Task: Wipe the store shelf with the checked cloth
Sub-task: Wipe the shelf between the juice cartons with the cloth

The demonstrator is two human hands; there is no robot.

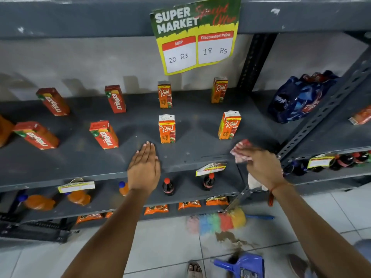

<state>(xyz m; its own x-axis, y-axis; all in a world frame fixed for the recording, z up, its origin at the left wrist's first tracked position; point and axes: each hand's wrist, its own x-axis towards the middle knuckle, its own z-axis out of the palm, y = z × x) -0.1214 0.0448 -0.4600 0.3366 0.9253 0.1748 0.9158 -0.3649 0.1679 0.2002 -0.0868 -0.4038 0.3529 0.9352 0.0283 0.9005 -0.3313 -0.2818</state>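
Note:
The dark grey metal shelf (196,125) runs across the middle of the head view with juice cartons standing on it. My right hand (263,167) grips the red-and-white checked cloth (240,150) at the shelf's front right corner; the cloth is blurred. My left hand (143,169) lies flat, palm down, on the shelf's front edge, fingers together, holding nothing. It rests just left of a Real juice carton (167,129).
Several Maaza cartons (104,135) stand at the left and Real cartons (229,125) at the right. A price sign (197,35) hangs above. Cola bottles (168,186) sit on the shelf below. A colourful duster (218,220), spilled dirt and a blue dustpan (245,264) lie on the tiled floor.

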